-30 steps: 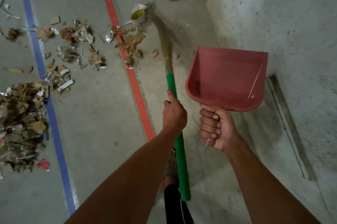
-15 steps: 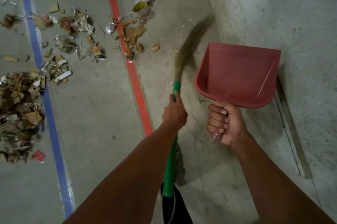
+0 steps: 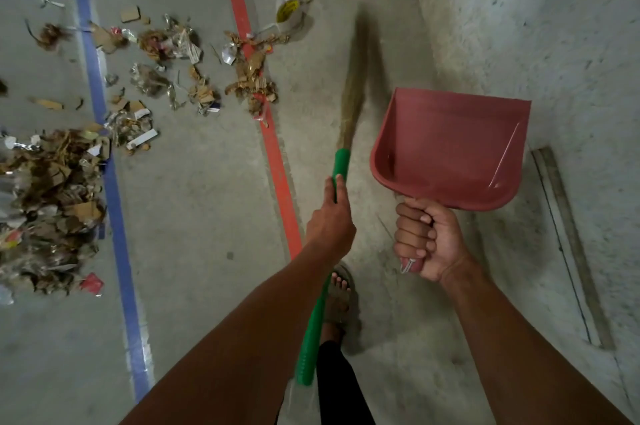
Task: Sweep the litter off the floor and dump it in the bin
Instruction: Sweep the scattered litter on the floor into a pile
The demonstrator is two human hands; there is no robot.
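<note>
— Where's the litter (image 3: 249,78) from our broom (image 3: 349,92)?
— Ahead and left, straddling the red line (image 3: 277,161); the bristles look blurred. Our left hand (image 3: 330,220) grips the green handle, nearer it.
— And our right hand (image 3: 424,241)?
— Fisted round the dustpan (image 3: 450,147), held clear of the floor

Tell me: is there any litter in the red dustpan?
No, the dustpan held by the right hand shows only bare red plastic.
</note>
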